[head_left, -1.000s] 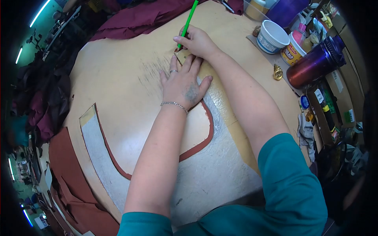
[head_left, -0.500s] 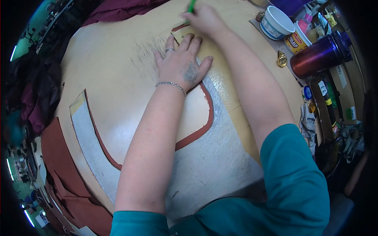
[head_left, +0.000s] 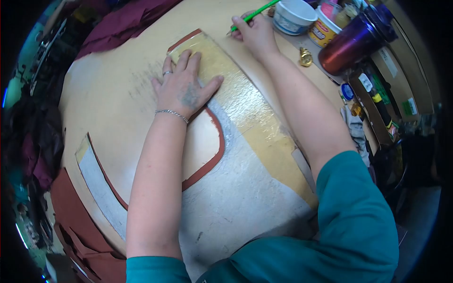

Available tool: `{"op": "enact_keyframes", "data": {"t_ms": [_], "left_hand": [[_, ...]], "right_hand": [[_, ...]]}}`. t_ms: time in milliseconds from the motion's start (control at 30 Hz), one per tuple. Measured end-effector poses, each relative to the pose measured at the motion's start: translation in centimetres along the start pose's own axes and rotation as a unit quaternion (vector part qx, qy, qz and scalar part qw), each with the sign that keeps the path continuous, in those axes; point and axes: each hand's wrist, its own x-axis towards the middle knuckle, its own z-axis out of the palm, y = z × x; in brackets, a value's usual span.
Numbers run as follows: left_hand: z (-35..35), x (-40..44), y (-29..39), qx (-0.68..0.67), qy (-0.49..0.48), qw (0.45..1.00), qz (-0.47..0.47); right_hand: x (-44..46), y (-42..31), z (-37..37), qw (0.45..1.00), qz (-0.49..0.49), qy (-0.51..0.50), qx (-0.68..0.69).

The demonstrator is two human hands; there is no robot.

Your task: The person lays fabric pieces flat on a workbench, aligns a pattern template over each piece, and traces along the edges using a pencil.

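My left hand [head_left: 186, 87], with a ring and a chain bracelet, lies flat with fingers spread on a large curved pattern piece [head_left: 240, 165], grey with yellowish shiny tape along its edge. Beneath the pattern, reddish-brown material [head_left: 206, 175] shows as a strip along the inner curve and at the top end. In my right hand [head_left: 259, 37] is a green pencil [head_left: 258, 13], gripped between the fingers. Its tip points down and left, to the right of the pattern's top end. Whether the tip touches the table is unclear.
Maroon fabric [head_left: 118, 28] lies at the back left, and reddish-brown sheets [head_left: 78, 212] at the left edge. On the right stand a white tub [head_left: 293, 21], a yellow-labelled tub [head_left: 323, 29], a purple-red tumbler [head_left: 351, 45] and a gold watch [head_left: 306, 57]. The pale tabletop [head_left: 108, 89] carries dark scratch-like marks.
My right hand with the pencil has moved away from the pattern's top end, to the right. My left hand still presses on the pattern. The view has shifted, so the scene sits further left.
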Motion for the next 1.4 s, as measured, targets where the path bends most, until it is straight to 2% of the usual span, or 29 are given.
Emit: {"op": "enact_keyframes", "data": {"t_ms": [67,167,400,500,600,700,800,900,967,1033,1167,1267,1333,1400], "left_hand": [[-1.7,0.2,1.4,0.066,-0.008,0.997,0.027],[-2.9,3.5,1.1,0.015,-0.181,0.980,0.081],[-4.1,4.5,2.6,0.034,-0.196,0.976,0.088],[-4.1,4.5,2.6,0.060,-0.197,0.975,0.089],[-4.3,4.4,2.7,0.062,-0.193,0.976,0.081],[-3.7,4.5,2.5,0.065,-0.200,0.975,0.077],[-4.3,4.7,2.6,0.068,-0.211,0.972,0.073],[-4.1,4.6,2.5,0.070,-0.211,0.972,0.073],[-4.1,4.3,2.5,0.073,-0.201,0.975,0.065],[-3.8,4.5,2.6,0.079,-0.202,0.974,0.069],[-3.6,4.5,2.1,0.081,-0.209,0.972,0.076],[-4.5,4.1,2.3,0.037,-0.254,0.965,0.049],[-4.5,4.0,2.3,0.053,-0.233,0.970,0.049],[-4.4,3.9,2.6,0.058,-0.228,0.971,0.040]], "right_hand": [[-1.8,0.5,-0.2,0.999,-0.002,0.004,0.039],[-2.7,0.4,0.3,0.995,-0.063,-0.013,-0.075],[-5.2,-2.3,-0.3,0.984,-0.085,-0.033,-0.154],[-9.2,-4.3,-3.6,0.975,-0.037,-0.096,-0.196],[-11.5,-3.7,-5.6,0.988,-0.057,-0.106,-0.094],[-8.0,-3.9,-2.9,0.978,-0.098,-0.087,-0.163],[-4.5,-2.6,0.5,0.979,-0.099,-0.033,-0.176],[-8.2,-4.3,-3.2,0.969,-0.047,-0.106,-0.217],[-12.1,-3.8,-6.3,0.981,-0.055,-0.132,-0.134],[-11.9,-4.3,-6.5,0.978,-0.060,-0.124,-0.155],[-6.6,-2.8,-1.7,0.983,-0.060,-0.109,-0.137],[-5.1,-2.2,0.1,0.987,-0.111,-0.055,-0.102],[-8.7,-3.4,-3.2,0.979,-0.055,-0.101,-0.166],[-15.1,-4.9,-7.6,0.983,-0.007,-0.110,-0.146]]}}
